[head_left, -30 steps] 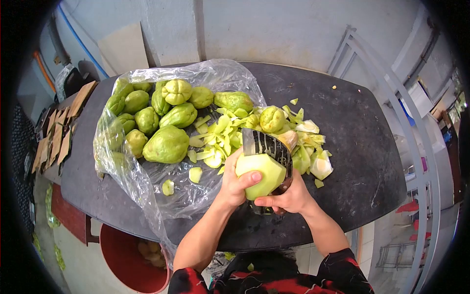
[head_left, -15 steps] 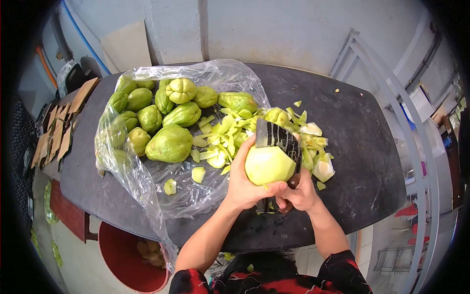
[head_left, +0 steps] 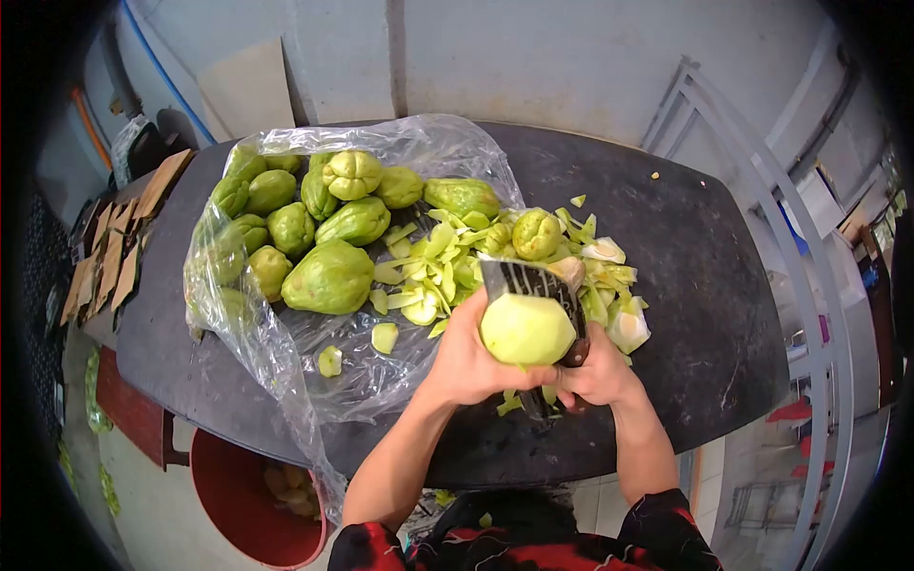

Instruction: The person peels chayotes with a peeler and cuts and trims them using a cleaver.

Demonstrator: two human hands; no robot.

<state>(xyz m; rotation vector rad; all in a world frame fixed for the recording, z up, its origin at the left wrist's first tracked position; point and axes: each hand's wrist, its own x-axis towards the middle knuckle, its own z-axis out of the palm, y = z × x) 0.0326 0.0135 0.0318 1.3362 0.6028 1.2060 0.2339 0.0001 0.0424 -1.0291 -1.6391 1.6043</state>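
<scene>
My left hand (head_left: 465,360) is wrapped around a pale, largely peeled chayote (head_left: 526,330) held above the table. My right hand (head_left: 605,369) grips the brown handle of a broad, dark-bladed knife (head_left: 519,277). The blade lies behind the chayote, its upper part showing above the fruit; contact between edge and fruit is hidden. Just beyond the hands, a heap of green peelings (head_left: 443,266) spreads over the table and plastic. An unpeeled chayote (head_left: 537,234) rests among these scraps.
Several whole green chayotes (head_left: 328,277) sit on an open clear plastic bag (head_left: 276,366) at the left of the dark table (head_left: 705,314). Below the table's left edge stands a red bucket (head_left: 224,504) with pale pieces inside. A grey metal railing (head_left: 762,157) rises at the right.
Both hands have shifted slightly, and the knife has tilted and moved a little left and down against the chayote. More of the unpeeled chayote behind it now shows.
</scene>
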